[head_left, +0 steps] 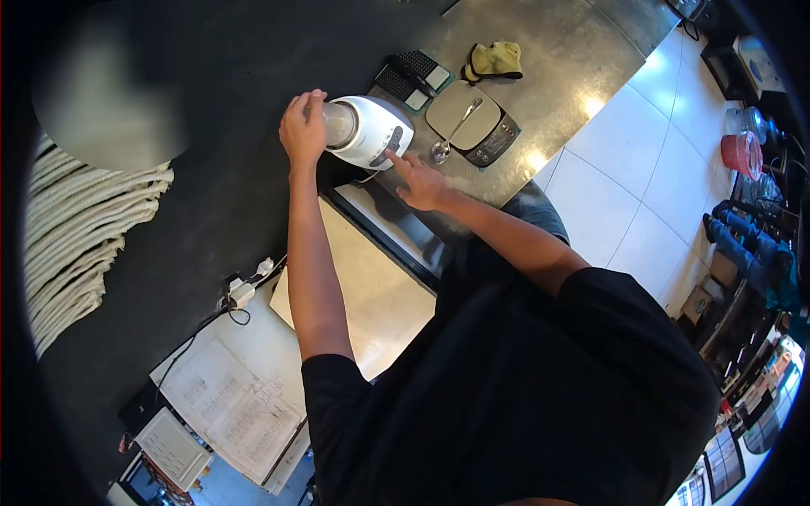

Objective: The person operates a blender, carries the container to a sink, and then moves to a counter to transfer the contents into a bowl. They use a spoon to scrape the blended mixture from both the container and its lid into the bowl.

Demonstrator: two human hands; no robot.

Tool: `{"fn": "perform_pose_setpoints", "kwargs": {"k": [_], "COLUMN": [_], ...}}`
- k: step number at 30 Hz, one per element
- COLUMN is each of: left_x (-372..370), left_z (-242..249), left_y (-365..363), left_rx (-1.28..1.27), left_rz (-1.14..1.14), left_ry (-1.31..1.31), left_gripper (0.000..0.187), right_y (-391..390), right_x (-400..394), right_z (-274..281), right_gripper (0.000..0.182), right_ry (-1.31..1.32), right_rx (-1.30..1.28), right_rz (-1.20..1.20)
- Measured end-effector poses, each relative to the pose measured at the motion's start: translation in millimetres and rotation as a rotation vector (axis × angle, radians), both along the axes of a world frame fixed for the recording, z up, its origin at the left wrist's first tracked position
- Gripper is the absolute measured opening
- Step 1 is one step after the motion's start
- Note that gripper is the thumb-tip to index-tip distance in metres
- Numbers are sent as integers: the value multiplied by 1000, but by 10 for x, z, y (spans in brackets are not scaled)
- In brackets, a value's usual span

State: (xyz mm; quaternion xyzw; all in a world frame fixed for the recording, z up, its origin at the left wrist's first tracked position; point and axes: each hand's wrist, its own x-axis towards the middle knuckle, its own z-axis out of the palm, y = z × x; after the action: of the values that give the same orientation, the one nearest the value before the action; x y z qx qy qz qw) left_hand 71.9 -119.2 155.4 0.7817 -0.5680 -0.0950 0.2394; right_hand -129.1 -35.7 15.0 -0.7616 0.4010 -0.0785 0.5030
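Note:
A small white blender [369, 133] stands at the counter's edge, its clear jar [339, 125] towards the left of the view. My left hand [304, 131] is closed over the top end of the jar. With the index finger stretched out, my right hand [420, 182] touches the button panel [386, 147] on the blender's front; it holds nothing. Right of the blender, a kitchen scale [492, 145] has a metal spoon [456, 131] lying across it.
Behind the scale lie yellow-and-black work gloves [496, 60] and a black-and-teal gridded item [412, 78]. A plug and cord [242, 292] rest by the white lid [229, 396] at lower left. Cream rope strands [84, 228] hang at far left.

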Motion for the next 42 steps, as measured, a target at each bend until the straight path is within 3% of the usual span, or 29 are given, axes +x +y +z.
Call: {"fn": "perform_pose_setpoints", "kwargs": {"k": [2,4,6,13,20,26,31,37,42], "left_x": [68,101,124,217,271,282,293,258,120], "left_z": [-79,-95,-173,-283,-244,-211,-208,-96,-137], "left_y": [8,33,77,498,608,577,572,485,380], "left_rx": [-132,-125,-331,-317,-227,-180,-179,-130,-152], "left_rz": [30,26,203,456,426,434,444,444,440], "left_ry": [327,403,805,1011,1001,939,915,852,773], "left_gripper": [26,24,27,33,30,29,29,32,36], "right_y": [1,29,33,8,-123,-257,-207,-12,64], "right_x": [1,13,31,56,40,4,-31,48,29], "right_z": [16,-57,-119,-154,-149,-117,43,-124,-148], "right_gripper": [92,95,96,97,94,95,95,100,100], "right_ry": [39,33,39,72,32,99,115,0,-5], "right_rx": [48,61,48,50,207,188,331,197,224], "right_rz": [33,0,-16,-2,-55,39,66,-70,-36]}}
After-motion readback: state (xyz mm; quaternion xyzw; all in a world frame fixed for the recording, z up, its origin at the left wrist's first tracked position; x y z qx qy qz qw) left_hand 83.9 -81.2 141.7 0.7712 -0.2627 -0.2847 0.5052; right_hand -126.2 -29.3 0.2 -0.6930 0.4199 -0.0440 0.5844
